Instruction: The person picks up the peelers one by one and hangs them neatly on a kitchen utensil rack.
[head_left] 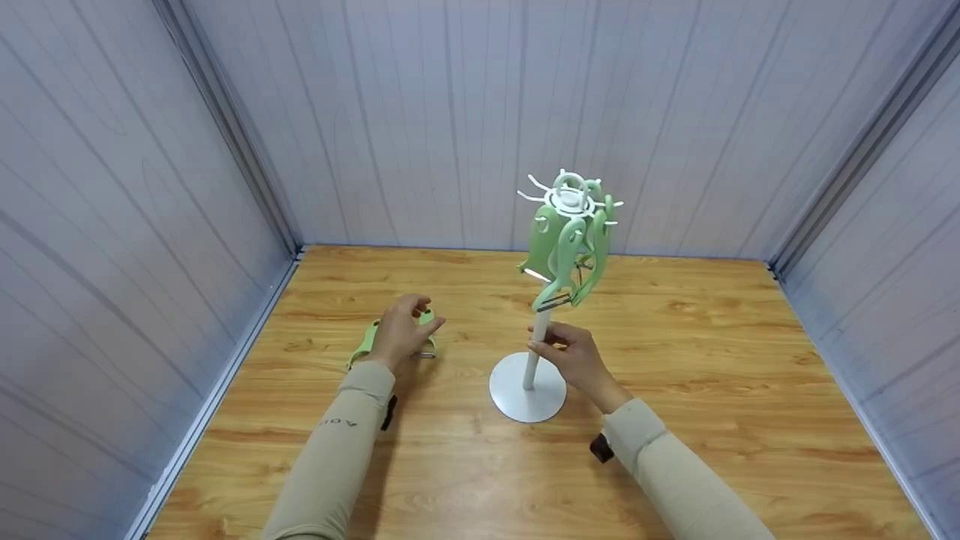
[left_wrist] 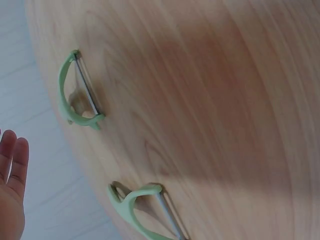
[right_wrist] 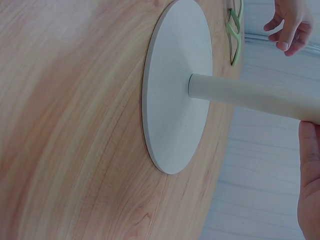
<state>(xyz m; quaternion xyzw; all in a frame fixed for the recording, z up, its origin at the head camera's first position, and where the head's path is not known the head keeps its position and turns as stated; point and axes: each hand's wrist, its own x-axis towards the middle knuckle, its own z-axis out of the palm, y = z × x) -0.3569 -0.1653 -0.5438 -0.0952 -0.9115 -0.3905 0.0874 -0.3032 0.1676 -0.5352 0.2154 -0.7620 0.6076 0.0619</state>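
Observation:
My right hand [head_left: 574, 358] grips the pole of a white stand [head_left: 532, 370] between thumb and fingers. Several light green peelers [head_left: 566, 255] hang from hooks around its top. My left hand [head_left: 400, 331] hovers over two more green peelers lying on the table, its fingers loosely bent and holding nothing. It partly hides them in the head view. The left wrist view shows both more fully, one peeler [left_wrist: 62, 90] apart from the other peeler [left_wrist: 131, 207], each with a metal blade.
The stand's round white base [right_wrist: 172, 115] rests flat on the wooden table [head_left: 690, 360]. A few bare white hooks [head_left: 534, 199] stick out at the top left. Pale panelled walls [head_left: 465, 112] enclose the table at the back and both sides.

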